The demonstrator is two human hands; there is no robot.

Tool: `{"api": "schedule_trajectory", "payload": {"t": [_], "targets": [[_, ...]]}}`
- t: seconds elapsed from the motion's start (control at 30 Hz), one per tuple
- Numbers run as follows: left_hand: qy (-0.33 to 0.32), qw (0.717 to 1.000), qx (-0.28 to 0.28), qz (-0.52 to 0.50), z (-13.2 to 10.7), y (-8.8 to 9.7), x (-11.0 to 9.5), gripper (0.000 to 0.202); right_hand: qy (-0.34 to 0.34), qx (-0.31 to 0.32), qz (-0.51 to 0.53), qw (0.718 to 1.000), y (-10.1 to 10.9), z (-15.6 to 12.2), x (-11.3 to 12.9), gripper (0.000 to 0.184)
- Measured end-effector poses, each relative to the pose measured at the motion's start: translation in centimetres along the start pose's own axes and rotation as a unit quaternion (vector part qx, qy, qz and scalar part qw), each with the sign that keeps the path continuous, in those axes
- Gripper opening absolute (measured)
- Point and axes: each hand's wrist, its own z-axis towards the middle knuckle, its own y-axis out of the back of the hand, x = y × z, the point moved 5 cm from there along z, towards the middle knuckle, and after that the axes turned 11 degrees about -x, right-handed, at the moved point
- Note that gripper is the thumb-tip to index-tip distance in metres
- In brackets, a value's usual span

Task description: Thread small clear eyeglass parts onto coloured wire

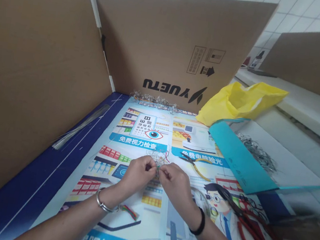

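My left hand (137, 174) and my right hand (174, 185) meet over a printed poster (144, 222) on the table. Both are closed in a pinch on a small tangle of thin wire and coloured threads (160, 159) held between the fingertips. A silver bangle is on my left wrist, a black band on my right. A short bundle of coloured threads (130, 211) lies under my left wrist. Yellow-handled pliers (197, 164) rest on the poster just right of my hands.
Cardboard walls (34, 77) stand at the left and back. Red-handled scissors (254, 230) lie at the right. A teal-edged tray (243, 164) holds a pile of wire pieces (259, 153). A yellow plastic bag (241, 100) sits behind it. Clear wire strands (79, 126) lean against the left wall.
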Motion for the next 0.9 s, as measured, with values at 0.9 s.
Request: {"api": "schedule_trajectory", "payload": {"t": [0.9], "targets": [[0.017, 0.998, -0.019, -0.054, -0.14, -0.34, 0.73, 0.004, -0.035, -0.009, -0.014, 0.999, 0.77, -0.37, -0.19, 0.012]]}}
